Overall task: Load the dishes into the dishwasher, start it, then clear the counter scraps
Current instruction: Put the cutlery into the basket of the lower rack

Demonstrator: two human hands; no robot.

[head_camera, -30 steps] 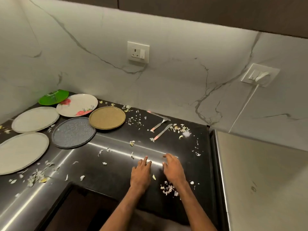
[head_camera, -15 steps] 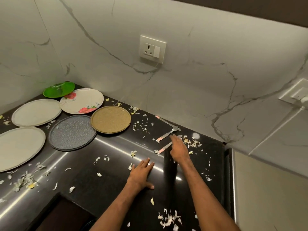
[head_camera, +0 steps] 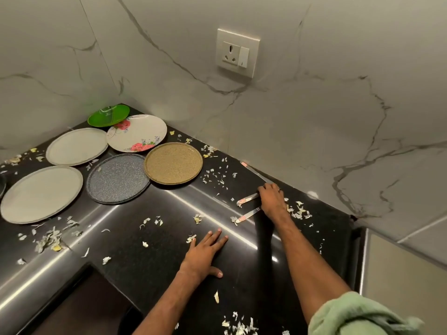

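left hand (head_camera: pixel 205 252) lay flat on the black counter (head_camera: pixel 150 267), fingers straight and spread, grasping nothing. right hand (head_camera: pixel 272 199) was further back, near the marble wall (head_camera: pixel 314 112), fingers bent down over the far ends of 2 pieces of cutlery. the upper utensil (head_camera: pixel 246 199) and lower utensil (head_camera: pixel 249 215) showed only their handles, projecting to the hand's left. whether the hand had closed on them could not be determined. a 3rd utensil (head_camera: pixel 256 172) lay along the foot of the wall and reached the fingertips.

6 plates sat on the counter at the left corner: green plate (head_camera: pixel 108 115), floral plate (head_camera: pixel 137 132), small white plate (head_camera: pixel 77 146), large white plate (head_camera: pixel 42 194), grey speckled plate (head_camera: pixel 118 178) and tan plate (head_camera: pixel 173 163). scraps (head_camera: pixel 300 212) were scattered across the counter, including just beside the right hand. a wall socket (head_camera: pixel 238 53) was noted above.
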